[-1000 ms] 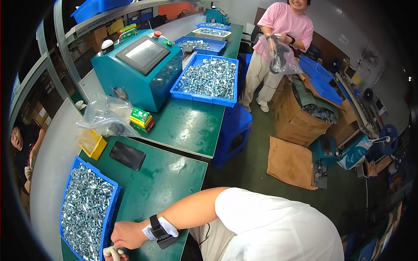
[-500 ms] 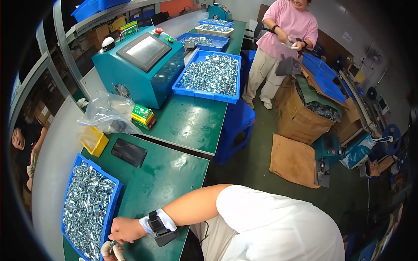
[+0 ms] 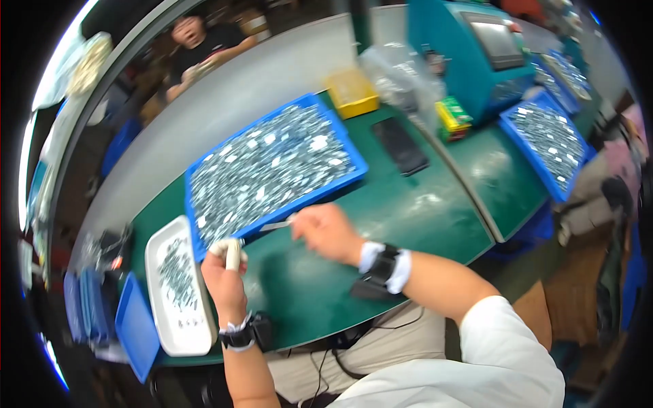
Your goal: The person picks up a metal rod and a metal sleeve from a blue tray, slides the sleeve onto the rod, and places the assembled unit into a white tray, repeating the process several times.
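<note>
I noted a small pale cylindrical piece [image 3: 232, 253] pinched upright in the left hand [image 3: 223, 279] fingers, just at the near corner of the blue tray [image 3: 356, 166]. The right hand [image 3: 328, 231] fingers were closed on a thin silvery part [image 3: 275, 225] at the tray's near rim. The tray was full of small metal parts; the white tray [image 3: 194, 333] left of it held fewer. Against half a second earlier, both hands now showed at the tray.
</note>
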Available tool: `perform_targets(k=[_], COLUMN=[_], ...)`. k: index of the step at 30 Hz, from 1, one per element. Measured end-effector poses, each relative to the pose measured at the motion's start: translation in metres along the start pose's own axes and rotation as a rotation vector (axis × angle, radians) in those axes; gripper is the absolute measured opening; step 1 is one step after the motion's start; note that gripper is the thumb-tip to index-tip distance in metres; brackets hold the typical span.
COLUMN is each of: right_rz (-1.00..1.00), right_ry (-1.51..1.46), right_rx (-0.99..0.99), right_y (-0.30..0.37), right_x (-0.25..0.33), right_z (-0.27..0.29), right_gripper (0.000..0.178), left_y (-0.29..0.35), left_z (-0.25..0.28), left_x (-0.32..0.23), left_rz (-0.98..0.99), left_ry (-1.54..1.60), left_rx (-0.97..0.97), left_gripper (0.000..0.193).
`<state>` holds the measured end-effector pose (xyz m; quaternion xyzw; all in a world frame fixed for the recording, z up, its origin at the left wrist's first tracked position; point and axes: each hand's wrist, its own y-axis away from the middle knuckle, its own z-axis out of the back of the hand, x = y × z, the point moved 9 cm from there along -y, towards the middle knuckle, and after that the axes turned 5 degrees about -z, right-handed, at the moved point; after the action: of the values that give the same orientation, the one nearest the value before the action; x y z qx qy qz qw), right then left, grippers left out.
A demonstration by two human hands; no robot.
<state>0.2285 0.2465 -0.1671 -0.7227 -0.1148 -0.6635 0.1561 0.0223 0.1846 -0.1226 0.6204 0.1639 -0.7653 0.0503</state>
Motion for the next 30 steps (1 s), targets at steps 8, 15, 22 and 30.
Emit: perform_targets(k=[8,15,22,30], right_rz=[-0.15,-0.193,-0.201,-0.217], right_ry=[-0.117,-0.117,-0.211,-0.169], right_rx=[0.117,0.149,0.161,0.142], right_y=[-0.001,0.0,-0.004,0.004], right_x=[-0.004,-0.01,-0.018,-0.009], right_z=[-0.015,-0.016,-0.023,-0.016], right_gripper=[0.037,0.036,0.035,0.036], left_y=[0.024,-0.005,-0.071,-0.077], left_z=[0.167,0.068,-0.017,-0.023], left_x=[0.015,-0.012,-0.017,-0.003], left_rz=[-0.032,-0.043,-0.406,-0.291], left_ry=[0.109,-0.167,-0.767,-0.63], left_rx=[-0.628,-0.234,0.176,0.238], left_gripper=[0.019,0.024,0.02,0.017])
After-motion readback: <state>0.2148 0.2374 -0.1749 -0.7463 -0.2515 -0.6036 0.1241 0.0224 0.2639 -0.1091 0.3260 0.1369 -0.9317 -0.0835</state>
